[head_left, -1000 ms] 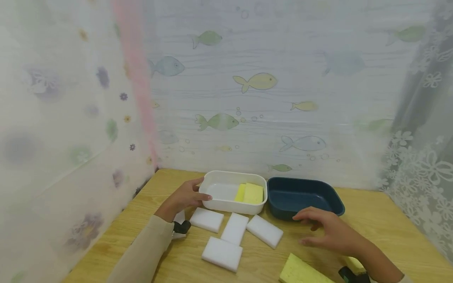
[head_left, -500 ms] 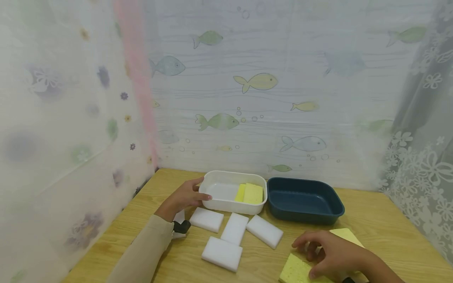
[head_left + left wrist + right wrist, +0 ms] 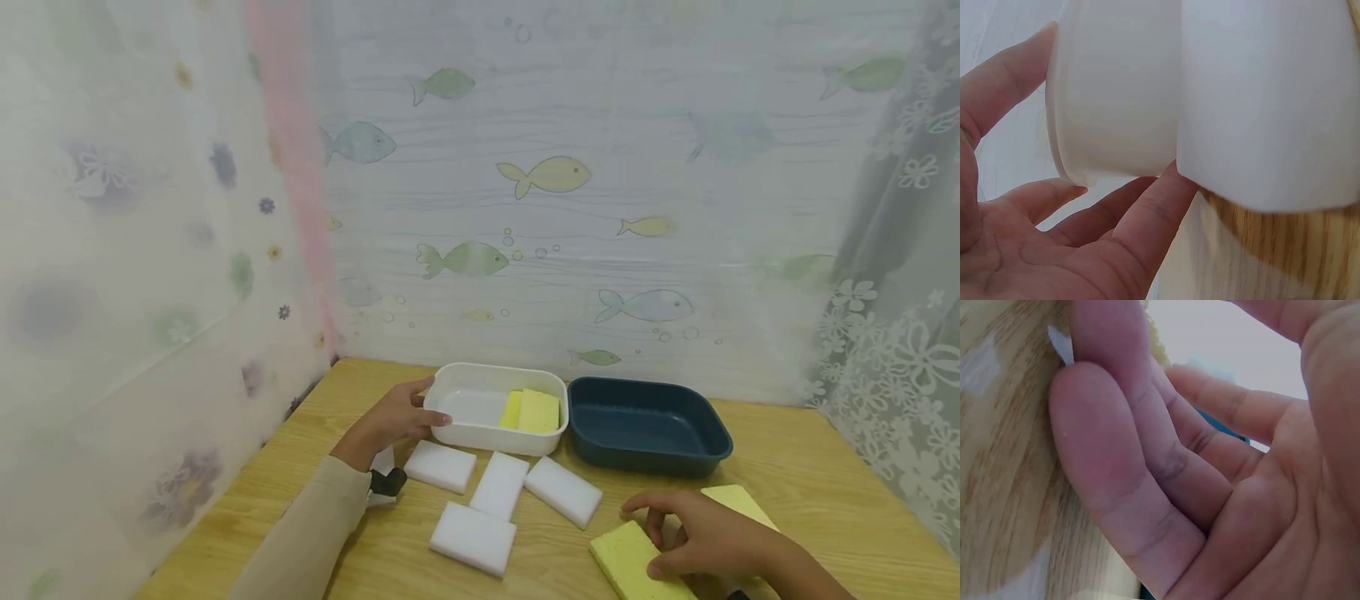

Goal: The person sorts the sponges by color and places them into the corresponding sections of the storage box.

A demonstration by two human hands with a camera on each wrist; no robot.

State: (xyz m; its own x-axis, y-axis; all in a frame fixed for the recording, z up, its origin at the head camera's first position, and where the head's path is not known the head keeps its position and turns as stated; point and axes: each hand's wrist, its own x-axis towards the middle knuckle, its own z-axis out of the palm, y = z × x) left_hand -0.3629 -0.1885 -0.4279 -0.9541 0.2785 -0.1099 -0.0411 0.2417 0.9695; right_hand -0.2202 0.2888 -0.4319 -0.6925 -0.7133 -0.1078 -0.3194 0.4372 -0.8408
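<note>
A pale fish-print curtain (image 3: 555,125) hangs behind everything, with a flowered curtain (image 3: 135,333) along the left side and a lace curtain (image 3: 892,375) on the right. Below them runs the wood-grain desk (image 3: 810,467). Toward its far edge stands the dark blue tub (image 3: 641,459), its inside bare, and just to its left, rims touching or nearly so, the white tub (image 3: 498,437). A beige sleeve (image 3: 307,525) reaches in from the near left; from it the left hand (image 3: 393,421) holds the white tub by its left end, thumb over the near rim, fingers spread around the end wall. The right hand (image 3: 708,533) is at the near right with fingers bent and thumb touching a yellow sponge (image 3: 633,562), which lies slantwise in front of the blue tub; whether that hand is clamped on it, I cannot tell. Another yellow block (image 3: 738,504) shows partly behind the right hand. Four white pads (image 3: 472,533) lie in a loose group before the white tub, and one more peeks out behind the left wrist. Inside the white tub, two small yellow pieces (image 3: 538,411) overlap at the right end. A black clip (image 3: 387,482) sits at the left wrist.
</note>
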